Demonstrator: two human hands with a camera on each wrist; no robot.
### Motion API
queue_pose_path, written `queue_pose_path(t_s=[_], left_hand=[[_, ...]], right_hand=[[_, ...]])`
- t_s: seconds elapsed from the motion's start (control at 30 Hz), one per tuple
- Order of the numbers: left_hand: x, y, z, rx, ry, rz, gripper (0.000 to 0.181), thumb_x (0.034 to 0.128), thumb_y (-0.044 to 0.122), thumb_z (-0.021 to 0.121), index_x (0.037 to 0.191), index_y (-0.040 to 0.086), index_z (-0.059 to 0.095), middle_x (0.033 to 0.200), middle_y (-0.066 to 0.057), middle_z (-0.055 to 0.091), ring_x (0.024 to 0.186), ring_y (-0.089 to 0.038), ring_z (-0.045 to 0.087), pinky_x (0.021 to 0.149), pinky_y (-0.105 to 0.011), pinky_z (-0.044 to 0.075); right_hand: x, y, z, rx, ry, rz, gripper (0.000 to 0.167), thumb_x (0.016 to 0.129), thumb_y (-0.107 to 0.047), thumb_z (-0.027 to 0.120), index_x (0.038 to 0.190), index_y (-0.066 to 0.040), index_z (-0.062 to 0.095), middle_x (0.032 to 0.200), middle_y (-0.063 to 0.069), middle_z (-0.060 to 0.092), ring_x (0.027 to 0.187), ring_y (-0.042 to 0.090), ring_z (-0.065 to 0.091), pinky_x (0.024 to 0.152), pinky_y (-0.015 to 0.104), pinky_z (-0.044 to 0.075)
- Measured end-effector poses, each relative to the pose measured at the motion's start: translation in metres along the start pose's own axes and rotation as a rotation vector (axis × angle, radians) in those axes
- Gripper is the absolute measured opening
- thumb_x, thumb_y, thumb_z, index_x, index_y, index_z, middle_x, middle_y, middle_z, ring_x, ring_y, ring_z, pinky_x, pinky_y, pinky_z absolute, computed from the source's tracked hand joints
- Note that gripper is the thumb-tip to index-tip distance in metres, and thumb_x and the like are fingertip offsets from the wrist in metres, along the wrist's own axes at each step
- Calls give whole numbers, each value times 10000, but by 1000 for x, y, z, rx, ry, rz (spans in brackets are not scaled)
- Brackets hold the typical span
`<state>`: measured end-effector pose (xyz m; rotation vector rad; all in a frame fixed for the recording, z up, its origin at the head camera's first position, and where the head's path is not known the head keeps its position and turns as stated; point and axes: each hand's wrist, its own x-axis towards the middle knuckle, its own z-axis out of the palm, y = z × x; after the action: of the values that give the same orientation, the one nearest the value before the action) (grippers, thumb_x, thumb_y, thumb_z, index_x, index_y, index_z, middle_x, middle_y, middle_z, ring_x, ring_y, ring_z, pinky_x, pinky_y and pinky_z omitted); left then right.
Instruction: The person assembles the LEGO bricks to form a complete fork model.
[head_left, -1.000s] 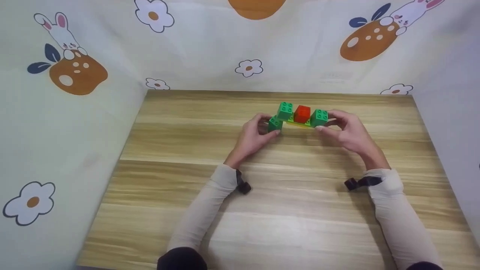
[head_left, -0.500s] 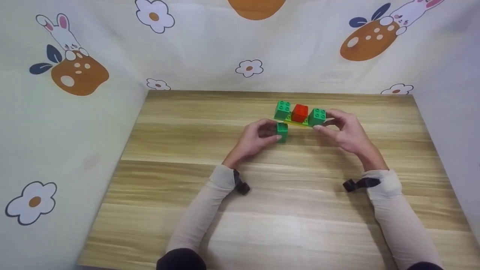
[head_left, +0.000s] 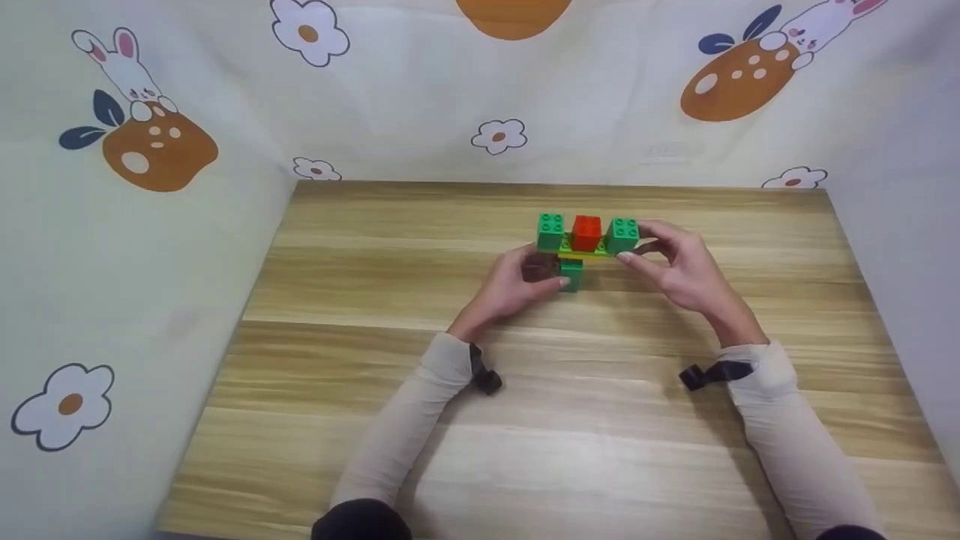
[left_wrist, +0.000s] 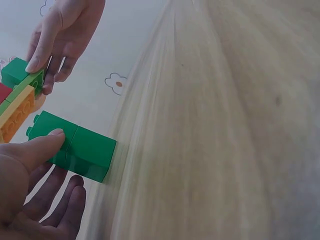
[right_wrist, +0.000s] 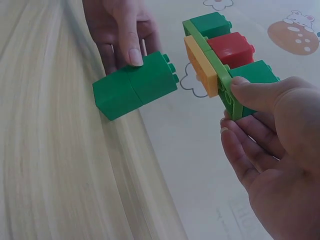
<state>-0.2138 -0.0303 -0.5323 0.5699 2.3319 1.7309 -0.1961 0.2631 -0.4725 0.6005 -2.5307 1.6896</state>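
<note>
In the head view my left hand [head_left: 510,285] grips a stack of two green toy bricks [right_wrist: 132,85] between thumb and fingers. The stack stands upright, studs up, on or just above the table. My right hand [head_left: 686,266] pinches the right end of a light green plate [right_wrist: 215,61] with the brick on it. That plate carries a green brick [head_left: 550,232] at the left, a red brick [head_left: 586,234] in the middle and a green brick [head_left: 622,236] at the right. An orange-yellow plate [right_wrist: 200,65] sits under its middle. A gap separates this assembly from the stack below.
The wood-grain table [head_left: 525,420] stretches around both hands. A pale printed cloth [head_left: 405,97] stands behind it and along both sides. Black straps with small cameras [head_left: 691,377] are on both wrists.
The stack in my left hand has moved right and nearer, out from beside the assembly's left end. My right hand has brought the assembly left and levelled it over the stack.
</note>
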Motion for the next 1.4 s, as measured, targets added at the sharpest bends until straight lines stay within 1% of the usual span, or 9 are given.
queue_pose_path(t_s=[0.1,0.2,0.27,0.43,0.53,0.77,1.0,1.23,1.4], left_hand=[[-2,3,-3,42,29,-18,658,890,395,909,1440,143,653,1382,-43,732,1287,-196,686,1143,-354,545],[-3,8,-10,23,55,-21,721,874,430,916,1480,164,627,1429,-17,700,1333,-174,645,1179,-355,518],[-2,11,-17,-33,65,-1,684,882,377,918,1466,160,636,1422,-22,699,1338,-168,640,1187,-346,514],[0,16,-33,-192,91,91,533,909,179,895,1391,90,684,1338,-89,735,1278,-212,682,1153,-358,548],[-1,16,-40,-227,100,110,484,913,148,888,1357,67,713,1306,-105,755,1237,-222,709,1122,-363,571],[-1,12,-46,-201,73,98,475,910,171,894,1349,86,733,1313,-86,766,1230,-204,719,1112,-347,576],[-1,7,-47,-155,61,81,463,906,215,901,1333,128,743,1300,-39,774,1221,-182,725,1108,-329,575],[-2,7,-49,-147,45,47,462,904,261,906,1323,159,743,1306,-20,769,1233,-179,718,1141,-380,560],[-2,6,-49,-142,37,41,444,902,276,909,1306,176,753,1291,-8,777,1232,-176,718,1158,-408,548]], right_hand=[[0,0,2,2,-2,-1,409,973,-95,813,1373,-80,725,1256,114,759,1095,204,723,1000,207,589],[-1,1,4,4,-5,6,415,974,-109,815,1377,-76,721,1266,123,760,1083,210,730,1011,202,585],[-1,2,4,-2,-4,12,419,972,-117,819,1376,-72,720,1271,132,759,1068,196,735,1012,186,579],[-1,3,4,-6,3,13,424,961,-108,829,1368,-56,721,1259,149,760,1031,144,738,1009,178,576],[-1,4,5,12,-1,9,421,961,-95,827,1366,-49,722,1245,158,758,1027,145,738,1016,202,582],[-1,8,5,14,-9,4,411,950,-45,823,1349,-34,727,1220,173,754,1026,137,736,1022,211,583],[-1,8,6,-29,-37,31,421,952,-97,835,1359,-69,732,1244,133,761,1036,132,726,1029,207,574],[-1,9,5,-44,-46,34,412,953,-102,836,1352,-72,737,1237,128,763,1033,140,727,1004,225,584],[-1,9,4,-50,-54,44,402,944,-99,846,1330,-58,743,1217,129,767,1023,130,734,987,241,592]])
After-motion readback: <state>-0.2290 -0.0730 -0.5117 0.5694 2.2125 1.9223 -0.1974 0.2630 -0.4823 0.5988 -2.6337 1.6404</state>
